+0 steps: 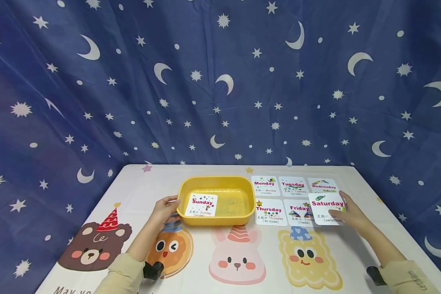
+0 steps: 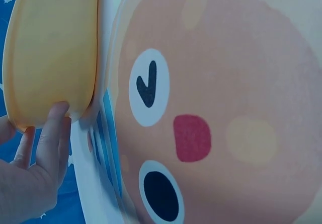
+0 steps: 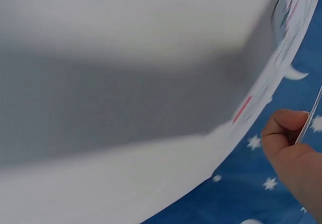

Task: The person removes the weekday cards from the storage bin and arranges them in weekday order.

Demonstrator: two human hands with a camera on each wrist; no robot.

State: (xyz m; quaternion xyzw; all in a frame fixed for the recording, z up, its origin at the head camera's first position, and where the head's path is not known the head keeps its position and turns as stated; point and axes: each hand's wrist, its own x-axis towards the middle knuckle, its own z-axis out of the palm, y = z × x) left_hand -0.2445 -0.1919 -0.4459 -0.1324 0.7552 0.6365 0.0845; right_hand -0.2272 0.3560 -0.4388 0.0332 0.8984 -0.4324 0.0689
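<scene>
A yellow plastic basin [image 1: 235, 221] stands on the table, and a "Sunday" card [image 1: 202, 205] lies inside it toward the left. My left hand [image 1: 165, 210] grips the basin's left end; in the left wrist view its fingers [image 2: 49, 136] curl against the outside wall. Between thumb and fingers, my right hand [image 1: 349, 212] pinches a "Saturday" card [image 1: 325, 206] by its right edge. That card overlaps the "Friday" card [image 1: 297, 210] and the "Wednesday" card [image 1: 323, 184] in the head view. Seen from the right wrist, the held card [image 3: 309, 116] shows edge-on.
Right of the basin lie the "Monday" card [image 1: 265, 185], "Tuesday" card [image 1: 293, 185] and "Thursday" card [image 1: 270, 212], in two rows with the others. Cartoon animals are printed on the white tablecloth [image 1: 202, 253]. A blue curtain [image 1: 191, 134] with moons and stars hangs behind the table.
</scene>
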